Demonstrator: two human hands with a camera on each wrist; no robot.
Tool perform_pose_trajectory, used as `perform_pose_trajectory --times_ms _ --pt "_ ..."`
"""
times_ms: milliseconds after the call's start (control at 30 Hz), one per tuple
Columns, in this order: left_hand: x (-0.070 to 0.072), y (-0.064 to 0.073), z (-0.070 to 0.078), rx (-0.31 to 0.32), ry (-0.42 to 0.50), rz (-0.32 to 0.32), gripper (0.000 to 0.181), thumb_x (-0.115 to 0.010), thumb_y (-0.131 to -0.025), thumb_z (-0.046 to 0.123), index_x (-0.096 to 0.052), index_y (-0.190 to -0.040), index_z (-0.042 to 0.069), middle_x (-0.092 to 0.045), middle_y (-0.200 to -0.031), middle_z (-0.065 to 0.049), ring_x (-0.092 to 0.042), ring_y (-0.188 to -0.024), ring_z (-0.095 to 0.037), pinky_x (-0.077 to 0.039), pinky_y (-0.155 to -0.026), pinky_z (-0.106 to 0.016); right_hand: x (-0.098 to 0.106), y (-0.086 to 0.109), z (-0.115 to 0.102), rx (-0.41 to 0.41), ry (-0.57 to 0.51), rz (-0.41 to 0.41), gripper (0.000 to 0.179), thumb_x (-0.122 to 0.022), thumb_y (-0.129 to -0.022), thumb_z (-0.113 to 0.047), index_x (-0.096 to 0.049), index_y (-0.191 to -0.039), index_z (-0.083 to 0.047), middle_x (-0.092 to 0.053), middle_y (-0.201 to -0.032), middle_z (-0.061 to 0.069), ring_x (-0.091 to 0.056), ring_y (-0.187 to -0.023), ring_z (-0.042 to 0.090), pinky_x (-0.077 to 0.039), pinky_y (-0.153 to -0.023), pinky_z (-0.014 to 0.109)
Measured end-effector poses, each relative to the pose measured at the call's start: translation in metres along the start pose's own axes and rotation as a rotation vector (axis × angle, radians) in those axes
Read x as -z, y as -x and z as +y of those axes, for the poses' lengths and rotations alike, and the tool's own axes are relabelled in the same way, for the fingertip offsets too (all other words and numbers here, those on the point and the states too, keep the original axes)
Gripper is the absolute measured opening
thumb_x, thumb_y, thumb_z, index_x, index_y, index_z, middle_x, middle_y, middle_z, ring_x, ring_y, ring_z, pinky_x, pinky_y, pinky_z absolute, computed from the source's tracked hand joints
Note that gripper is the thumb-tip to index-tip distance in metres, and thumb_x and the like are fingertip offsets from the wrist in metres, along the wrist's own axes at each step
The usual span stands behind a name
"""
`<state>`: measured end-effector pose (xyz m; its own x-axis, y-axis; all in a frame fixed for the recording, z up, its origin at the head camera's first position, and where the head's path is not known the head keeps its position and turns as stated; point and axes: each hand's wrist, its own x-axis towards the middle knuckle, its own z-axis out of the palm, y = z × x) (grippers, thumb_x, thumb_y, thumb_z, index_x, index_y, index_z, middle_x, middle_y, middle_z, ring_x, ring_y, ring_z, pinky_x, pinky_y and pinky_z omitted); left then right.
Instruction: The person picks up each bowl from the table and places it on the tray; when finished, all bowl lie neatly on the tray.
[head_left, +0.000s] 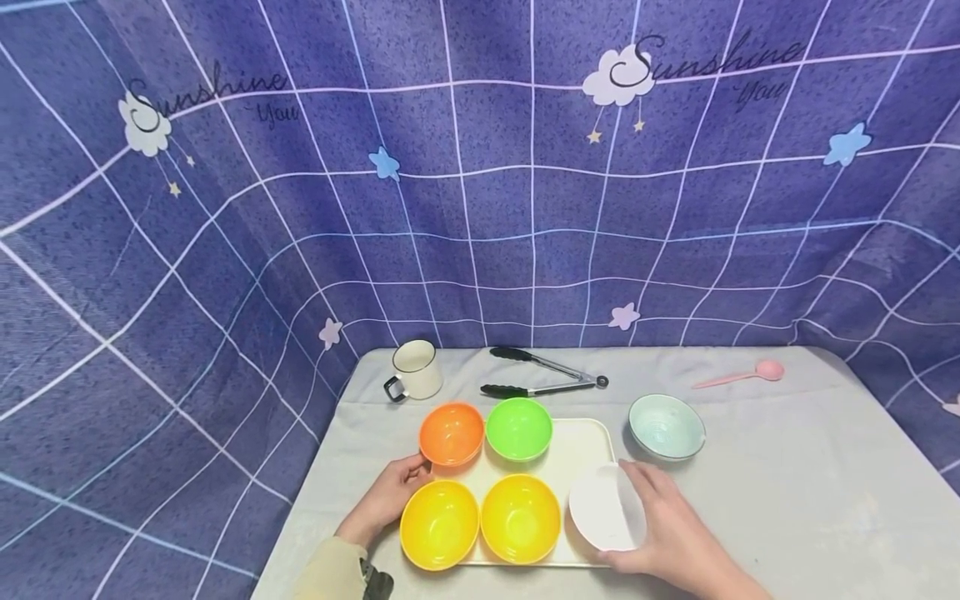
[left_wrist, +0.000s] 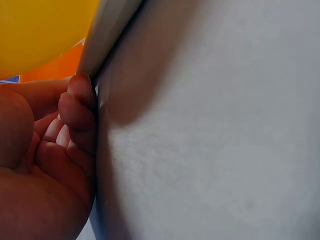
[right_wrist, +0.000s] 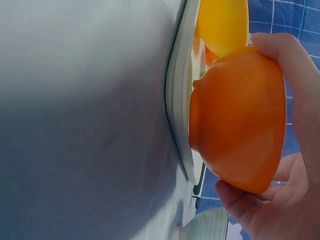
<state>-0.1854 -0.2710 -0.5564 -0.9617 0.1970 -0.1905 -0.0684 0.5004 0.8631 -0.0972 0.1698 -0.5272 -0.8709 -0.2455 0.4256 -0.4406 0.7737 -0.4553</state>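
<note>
My right hand [head_left: 671, 529] grips a bowl [head_left: 606, 507] by its rim, over the right end of the cream tray [head_left: 577, 433]. Its inside looks white in the head view; in the right wrist view the bowl's outside [right_wrist: 240, 120] is orange, its foot close to the tray. My left hand [head_left: 392, 493] pinches the tray's left edge, fingers curled against the rim in the left wrist view. On the tray stand an orange bowl [head_left: 452, 435], a green bowl [head_left: 519, 429] and two yellow bowls, one left [head_left: 439, 525] and one in the middle [head_left: 521, 519].
A cream mug [head_left: 417, 371] with a dark handle stands at the back left. Black-tipped tongs [head_left: 558, 388] lie spread behind the tray. Right of it are a pale green bowl [head_left: 667, 427] and a pink spoon [head_left: 768, 370]. Purple checked cloth [head_left: 495, 208] hangs behind the table.
</note>
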Motion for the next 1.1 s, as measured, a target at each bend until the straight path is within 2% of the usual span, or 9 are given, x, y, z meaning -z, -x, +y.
perform_pose_trajectory --times_ms 300,567,867,967,1100 --pt "-0.002 -0.002 0.001 -0.023 0.009 -0.01 0.033 -0.065 -0.103 0.015 -0.066 -0.135 0.005 -0.063 -0.083 -0.003 -0.059 -0.079 -0.021 -0.048 -0.077 -0.035 -0.007 0.004 -0.004 -0.015 -0.034 -0.056 0.122 -0.094 -0.052 -0.071 -0.055 -0.142 0.002 -0.058 -0.136 0.012 -0.057 -0.122 0.027 -0.052 -0.098 0.052" --pt "-0.001 -0.001 0.003 -0.017 0.005 -0.002 0.032 -0.066 -0.103 0.015 -0.067 -0.133 0.005 -0.062 -0.082 -0.004 -0.058 -0.079 -0.021 -0.047 -0.077 -0.034 -0.007 0.007 -0.006 -0.057 -0.045 -0.093 0.124 -0.091 -0.054 -0.076 -0.053 -0.144 0.001 -0.056 -0.141 0.012 -0.055 -0.126 0.027 -0.051 -0.099 0.052" --pt "0.001 -0.001 0.0 -0.004 -0.022 0.003 0.032 -0.066 -0.103 0.018 -0.067 -0.133 0.008 -0.063 -0.083 -0.003 -0.058 -0.083 -0.022 -0.046 -0.082 -0.039 -0.006 0.005 -0.005 -0.044 -0.035 -0.119 0.132 -0.087 -0.054 -0.08 -0.048 -0.149 0.003 -0.053 -0.145 0.017 -0.054 -0.13 0.031 -0.048 -0.103 0.054" --pt "0.0 -0.001 0.001 0.002 -0.018 0.004 0.028 -0.065 -0.103 0.017 -0.069 -0.129 0.008 -0.063 -0.083 -0.003 -0.058 -0.083 -0.022 -0.045 -0.082 -0.038 -0.003 0.003 -0.004 -0.03 -0.03 -0.112 0.133 -0.086 -0.054 -0.081 -0.048 -0.15 0.003 -0.053 -0.146 0.018 -0.053 -0.131 0.031 -0.048 -0.102 0.054" --pt "-0.001 0.0 0.002 -0.003 -0.004 0.004 0.031 -0.066 -0.103 0.017 -0.068 -0.132 0.007 -0.063 -0.083 -0.003 -0.059 -0.082 -0.022 -0.046 -0.081 -0.039 0.007 -0.004 0.001 -0.002 -0.016 -0.07 0.127 -0.085 -0.06 -0.079 -0.048 -0.149 0.004 -0.054 -0.144 0.018 -0.055 -0.129 0.034 -0.048 -0.101 0.056"
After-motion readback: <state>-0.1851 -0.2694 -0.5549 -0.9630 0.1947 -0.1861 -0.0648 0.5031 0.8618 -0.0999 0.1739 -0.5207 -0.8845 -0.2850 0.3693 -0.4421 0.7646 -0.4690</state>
